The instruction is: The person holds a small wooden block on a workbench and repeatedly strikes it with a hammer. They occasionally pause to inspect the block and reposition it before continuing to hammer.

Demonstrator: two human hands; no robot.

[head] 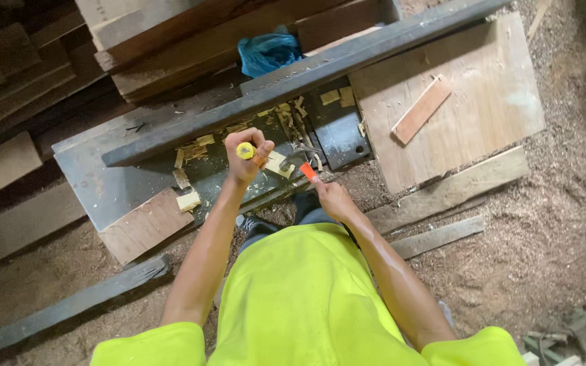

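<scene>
The left hand (247,159) is gripping a yellow-capped chisel (246,150) upright over wood chips (276,163) on the metal plate (103,183). The right hand (331,196) is closing around an orange-handled hammer (307,171) just beside it.

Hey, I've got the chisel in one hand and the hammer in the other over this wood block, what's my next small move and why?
Probably a light tap. Your left hand grips a yellow-handled tool upright over the pale wood block, and your right hand holds the orange-handled hammer with its head close beside it. Chips already lie around.
</scene>
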